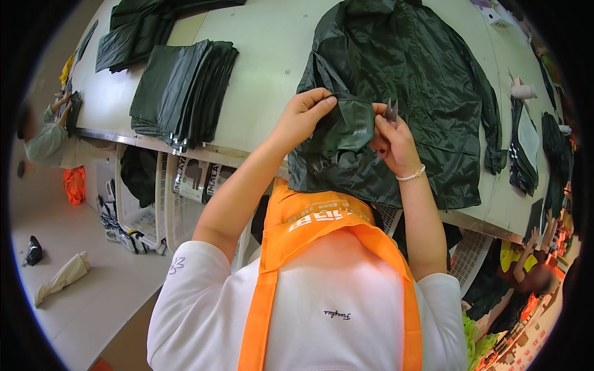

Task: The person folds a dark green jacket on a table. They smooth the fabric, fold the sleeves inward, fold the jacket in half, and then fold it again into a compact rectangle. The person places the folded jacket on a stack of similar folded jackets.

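Dark-green, glossy fabric jacket (433,117), spread on pale, smooth counter (266,59).
Its fold (351,127) is pinched by the left hand (307,114), apparently for tautness; small grey metal snips (392,112) are grasped in the right hand's (396,141) grip.

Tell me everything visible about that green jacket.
The dark green jacket looks shiny and creased, like synthetic cloth. It lies spread on the pale table, its hem covering part of the near edge and one sleeve out to the right. The left hand pinches a bunched section, which the right hand touches.
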Motion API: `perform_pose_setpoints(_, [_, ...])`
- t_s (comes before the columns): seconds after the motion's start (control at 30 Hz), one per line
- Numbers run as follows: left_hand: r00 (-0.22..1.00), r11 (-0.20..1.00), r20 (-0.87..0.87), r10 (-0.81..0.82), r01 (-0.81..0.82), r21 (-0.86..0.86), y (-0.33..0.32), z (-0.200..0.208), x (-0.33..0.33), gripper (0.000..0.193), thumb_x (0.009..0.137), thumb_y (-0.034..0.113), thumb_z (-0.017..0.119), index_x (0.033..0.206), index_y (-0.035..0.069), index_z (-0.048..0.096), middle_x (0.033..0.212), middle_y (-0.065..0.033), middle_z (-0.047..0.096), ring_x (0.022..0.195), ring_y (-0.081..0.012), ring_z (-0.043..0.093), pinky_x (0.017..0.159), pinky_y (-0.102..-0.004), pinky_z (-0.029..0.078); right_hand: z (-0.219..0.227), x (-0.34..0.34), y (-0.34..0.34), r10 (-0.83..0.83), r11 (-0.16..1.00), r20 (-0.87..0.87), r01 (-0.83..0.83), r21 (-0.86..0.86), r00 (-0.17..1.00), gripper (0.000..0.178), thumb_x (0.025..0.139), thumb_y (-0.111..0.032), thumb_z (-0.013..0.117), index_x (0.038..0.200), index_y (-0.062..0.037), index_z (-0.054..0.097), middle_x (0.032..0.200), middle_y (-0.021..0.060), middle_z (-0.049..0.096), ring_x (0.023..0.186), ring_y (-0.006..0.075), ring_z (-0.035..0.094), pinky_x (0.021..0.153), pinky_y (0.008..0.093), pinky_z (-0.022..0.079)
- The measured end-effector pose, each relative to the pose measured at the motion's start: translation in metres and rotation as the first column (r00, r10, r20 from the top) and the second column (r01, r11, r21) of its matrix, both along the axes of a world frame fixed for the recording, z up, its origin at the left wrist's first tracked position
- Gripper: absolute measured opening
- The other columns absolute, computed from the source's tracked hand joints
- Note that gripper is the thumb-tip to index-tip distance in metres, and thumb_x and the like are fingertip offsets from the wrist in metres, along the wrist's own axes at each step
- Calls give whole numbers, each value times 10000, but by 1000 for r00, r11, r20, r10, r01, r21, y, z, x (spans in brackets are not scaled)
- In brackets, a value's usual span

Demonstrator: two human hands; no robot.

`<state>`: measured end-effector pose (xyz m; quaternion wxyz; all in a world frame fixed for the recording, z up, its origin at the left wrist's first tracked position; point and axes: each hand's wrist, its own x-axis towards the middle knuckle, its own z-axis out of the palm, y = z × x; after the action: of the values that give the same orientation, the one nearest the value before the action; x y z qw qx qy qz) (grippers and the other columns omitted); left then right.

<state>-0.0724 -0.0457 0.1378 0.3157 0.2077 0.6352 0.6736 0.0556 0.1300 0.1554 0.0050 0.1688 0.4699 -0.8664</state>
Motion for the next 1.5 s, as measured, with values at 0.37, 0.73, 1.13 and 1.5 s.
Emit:
perform_pose_setpoints(0.37, [846, 945, 511, 154, -277, 174, 13, 76, 60, 268, 829, 177, 679, 966, 13, 517, 813, 2, 554, 725, -90, 494, 671, -222, 417, -7, -33, 10, -359, 337, -426, 540, 771, 831, 99, 719, 54, 569, 742, -29, 519, 609, -29, 434, 586, 37, 374, 523, 211, 334])
perform_pose_setpoints(0.73, [606, 794, -698, 382, -602, -88, 16, 5, -35, 172, 649, -37, 558, 704, 24, 407, 601, -110, 373, 593, -212, 335, 517, -306, 335, 42, -24, -70, 29, 431, -213, 180, 884, 977, 239, 751, -105, 735, 803, -53, 508, 612, 126, 526, 507, 258, 541, 499, 322, 441])
perform_pose_setpoints(1.13, [378, 917, -901, 211, -397, 49, -21, 53, 12, 339, 484, -64, 689, 704, 67, 466, 762, -74, 526, 675, -282, 527, 553, -342, 424, 54, 11, -27, -90, 248, -317, 329, 911, 944, 306, 647, 94, 701, 820, -47, 491, 700, 14, 490, 551, 89, 419, 507, 212, 385])
perform_pose_setpoints(1.5, [473, 980, -862, 185, -154, 126, -26, 73, 27, 295, 517, -79, 751, 695, 18, 536, 693, -76, 570, 614, -187, 566, 532, -271, 446, 73, 32, -30, -33, 473, -176, 170, 865, 984, 287, 774, 43, 636, 1002, -42, 485, 878, 47, 519, 700, 96, 469, 610, 225, 420])
